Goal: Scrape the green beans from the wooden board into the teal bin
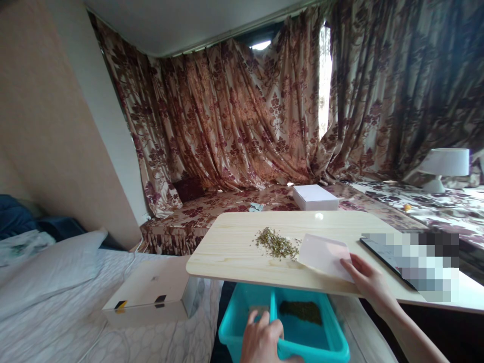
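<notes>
My right hand (pixel 365 275) pinches the right edge of a thin white plastic sheet (pixel 325 254), tilted over the wooden tabletop (pixel 223 252). Close to the sheet's left edge lies a loose pile of small green-brown dried pieces (pixel 275 243), some scattered around it. Below the tabletop's near edge stands a turquoise two-compartment bin (pixel 336 327). My left hand (pixel 260 335) is closed over its front rim near the divider, the fingertips reaching into the left compartment. More dark dried pieces (pixel 302 311) lie in the right compartment. Something pale in the left compartment is partly hidden by my fingers.
A dark-edged tablet or screen (pixel 393 264), partly pixelated, rests on the tabletop's right side. A white box (pixel 151 290) sits on the bed to the left. Behind the table are another white box (pixel 315 196) and, far right, a lamp (pixel 448 164).
</notes>
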The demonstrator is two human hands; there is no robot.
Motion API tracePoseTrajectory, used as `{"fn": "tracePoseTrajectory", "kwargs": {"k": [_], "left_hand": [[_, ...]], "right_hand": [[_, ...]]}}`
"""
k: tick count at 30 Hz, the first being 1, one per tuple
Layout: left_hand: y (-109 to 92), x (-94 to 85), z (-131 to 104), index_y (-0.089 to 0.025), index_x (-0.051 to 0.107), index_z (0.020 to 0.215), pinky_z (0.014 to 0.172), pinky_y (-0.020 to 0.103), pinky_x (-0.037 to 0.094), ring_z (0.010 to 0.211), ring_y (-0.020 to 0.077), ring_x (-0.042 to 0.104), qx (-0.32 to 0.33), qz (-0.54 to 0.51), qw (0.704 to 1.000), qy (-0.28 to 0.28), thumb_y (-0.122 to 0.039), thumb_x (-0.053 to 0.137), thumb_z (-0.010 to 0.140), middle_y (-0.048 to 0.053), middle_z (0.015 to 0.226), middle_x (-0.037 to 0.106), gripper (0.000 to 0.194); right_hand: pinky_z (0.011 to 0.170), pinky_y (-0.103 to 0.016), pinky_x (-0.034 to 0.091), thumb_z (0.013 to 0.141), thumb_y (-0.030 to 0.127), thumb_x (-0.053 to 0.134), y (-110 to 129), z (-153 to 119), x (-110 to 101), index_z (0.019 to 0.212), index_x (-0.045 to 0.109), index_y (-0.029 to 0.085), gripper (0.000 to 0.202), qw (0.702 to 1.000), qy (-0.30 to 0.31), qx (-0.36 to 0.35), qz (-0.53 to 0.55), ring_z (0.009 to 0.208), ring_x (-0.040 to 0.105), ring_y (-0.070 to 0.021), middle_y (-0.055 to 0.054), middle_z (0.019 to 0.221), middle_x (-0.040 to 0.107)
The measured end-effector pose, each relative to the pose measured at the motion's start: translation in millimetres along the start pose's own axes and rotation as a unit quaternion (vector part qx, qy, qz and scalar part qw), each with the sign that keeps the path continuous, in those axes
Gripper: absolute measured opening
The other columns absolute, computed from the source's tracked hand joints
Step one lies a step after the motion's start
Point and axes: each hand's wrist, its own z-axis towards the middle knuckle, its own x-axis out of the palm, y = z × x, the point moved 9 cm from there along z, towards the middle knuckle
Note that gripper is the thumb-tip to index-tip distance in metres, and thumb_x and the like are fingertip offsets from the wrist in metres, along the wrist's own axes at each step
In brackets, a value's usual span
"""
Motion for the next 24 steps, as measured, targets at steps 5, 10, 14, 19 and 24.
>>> {"fn": "tracePoseTrajectory", "kwargs": {"k": [5, 10, 14, 19, 24], "left_hand": [[-2, -2.0, -1, -0.024, 0.066, 0.076, 0.11, 0.04, 0.028, 0.099, 0.025, 0.059, -0.001, 0.002, 1.0, -0.009, -0.047, 0.086, 0.055, 0.001, 0.089, 0.062, 0.036], [-3, -3.7, -1, -0.024, 0.066, 0.075, 0.107, 0.04, 0.032, 0.097, 0.0258, 0.059, 0.0, 0.006, 1.0, -0.011, -0.047, 0.085, 0.055, 0.001, 0.088, 0.062, 0.036], [-4, -4.1, -1, -0.025, 0.066, 0.074, 0.106, 0.041, 0.033, 0.095, 0.025, 0.06, 0.003, 0.009, 1.0, -0.011, -0.047, 0.084, 0.056, 0.0, 0.087, 0.061, 0.034], [-7, -5.8, -1, -0.025, 0.065, 0.072, 0.105, 0.04, 0.034, 0.096, 0.0253, 0.059, 0.012, 0.012, 1.0, -0.018, -0.044, 0.085, 0.055, 0.0, 0.084, 0.06, 0.033], [-5, -4.2, -2, -0.025, 0.064, 0.072, 0.109, 0.042, 0.031, 0.093, 0.0251, 0.059, 0.019, 0.007, 1.0, -0.022, -0.044, 0.083, 0.058, 0.0, 0.082, 0.06, 0.031]], "right_hand": [[0.073, -0.035, 0.057, 0.056, 0.046, 0.067, -1, 1, 0, 0.072, 0.071, 0.023, 0.029, 1.0, -0.007, 0.0, 0.005, 0.087, 0.072, -0.0319, -0.007, 0.081, 0.078], [0.079, -0.036, 0.056, 0.057, 0.044, 0.066, 14, -9, 0, 0.076, 0.071, 0.023, 0.029, 1.0, 0.006, 0.02, -0.003, 0.093, 0.072, -0.0326, -0.007, 0.084, 0.078], [0.079, -0.036, 0.056, 0.056, 0.043, 0.068, 17, -12, 0, 0.075, 0.07, 0.023, 0.028, 1.0, 0.006, 0.023, 0.009, 0.093, 0.072, -0.0331, -0.007, 0.084, 0.078], [0.075, -0.036, 0.057, 0.056, 0.044, 0.07, 9, -6, -1, 0.073, 0.07, 0.022, 0.028, 0.999, -0.004, 0.014, 0.031, 0.09, 0.072, -0.0333, -0.008, 0.081, 0.078], [0.078, -0.037, 0.056, 0.059, 0.044, 0.068, 12, -6, -2, 0.079, 0.07, 0.021, 0.031, 1.0, -0.018, -0.006, 0.018, 0.093, 0.072, -0.0321, -0.008, 0.085, 0.078]]}}
